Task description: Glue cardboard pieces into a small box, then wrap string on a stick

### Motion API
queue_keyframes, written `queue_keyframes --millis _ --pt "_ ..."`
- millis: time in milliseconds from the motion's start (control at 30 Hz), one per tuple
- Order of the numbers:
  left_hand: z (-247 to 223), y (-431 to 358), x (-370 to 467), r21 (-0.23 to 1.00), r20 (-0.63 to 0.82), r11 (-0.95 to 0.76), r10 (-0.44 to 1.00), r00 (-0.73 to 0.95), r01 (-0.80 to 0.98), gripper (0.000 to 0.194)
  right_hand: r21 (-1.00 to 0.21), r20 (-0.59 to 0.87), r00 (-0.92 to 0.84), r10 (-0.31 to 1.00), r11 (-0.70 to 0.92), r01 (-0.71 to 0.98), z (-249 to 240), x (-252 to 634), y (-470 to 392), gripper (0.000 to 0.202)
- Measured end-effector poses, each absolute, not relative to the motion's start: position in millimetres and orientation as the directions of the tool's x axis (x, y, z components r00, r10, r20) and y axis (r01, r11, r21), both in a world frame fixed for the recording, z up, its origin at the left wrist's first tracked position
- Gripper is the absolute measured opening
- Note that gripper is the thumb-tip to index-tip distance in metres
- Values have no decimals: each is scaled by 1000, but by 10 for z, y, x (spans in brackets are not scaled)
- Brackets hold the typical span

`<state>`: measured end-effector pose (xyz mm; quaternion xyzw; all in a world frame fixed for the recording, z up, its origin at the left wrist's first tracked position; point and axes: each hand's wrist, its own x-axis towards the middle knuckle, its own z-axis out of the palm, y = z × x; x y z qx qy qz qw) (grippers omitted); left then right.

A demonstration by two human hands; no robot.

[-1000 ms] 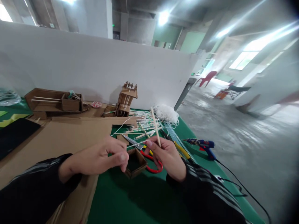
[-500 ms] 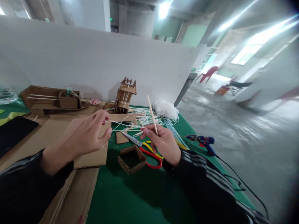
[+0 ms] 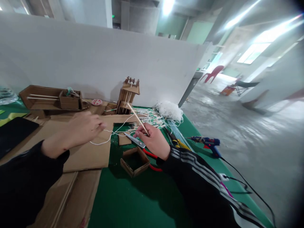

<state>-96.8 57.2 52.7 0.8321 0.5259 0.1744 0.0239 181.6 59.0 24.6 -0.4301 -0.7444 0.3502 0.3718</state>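
My right hand [image 3: 153, 139] is closed round a thin wooden stick [image 3: 136, 116], which slants up to the left. Over the cardboard sheet [image 3: 92, 156] hovers my left hand [image 3: 82, 129], its fingers bent together and blurred; whether the white string [image 3: 109, 138] is pinched in them is unclear. The string loops loosely between both hands. Below my right hand lie scissors with red handles [image 3: 154, 167], blades pointing left, beside a small open cardboard frame [image 3: 135, 172]. A small cardboard square [image 3: 124, 139] sits near the blades.
A cardboard tower [image 3: 128, 95] and a long cardboard box [image 3: 45, 98] stand along the wall. Tangled white string [image 3: 169, 111], yellow-handled pliers [image 3: 179, 143] and a blue glue gun [image 3: 210, 142] with a cable lie right. A black panel [image 3: 17, 134] is left.
My right hand has moved left with the stick, uncovering the pliers. The string, formerly stretched between my hands, now hangs in loose loops. My left hand has shifted slightly.
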Motion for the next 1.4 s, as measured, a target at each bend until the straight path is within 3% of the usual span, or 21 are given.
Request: queue_keyframes --millis 33,100,200,300,400,533,733,1033,1400 --pt "533 528 -855 240 256 -485 867 427 841 39 -840 250 -363 897 388 379 247 1805 576 11" --pt "518 421 -607 432 256 -509 861 439 745 39 -843 253 -368 895 390 370 238 1777 542 12" --pt "429 287 -286 745 157 -388 892 423 542 46 -848 273 -372 887 404 342 213 1733 474 11" --pt "314 251 -143 884 67 -265 887 457 385 41 -828 294 -387 874 435 354 213 1703 396 11" --pt "251 278 -166 871 56 -250 905 422 422 37 -787 306 -406 861 469 401 247 1701 329 12" --pt "280 300 -262 848 186 -319 927 325 423 33 -774 296 -382 875 454 441 296 1758 259 23" --pt "362 277 -288 904 301 -314 949 90 290 30 -729 227 -447 865 456 511 291 1904 140 31" --pt "252 250 -284 899 257 -270 963 82 345 35 -722 205 -436 877 436 538 203 1995 53 33" --pt "244 256 -231 940 237 -262 962 134 218 42 -752 250 -461 851 471 461 208 1987 38 36"
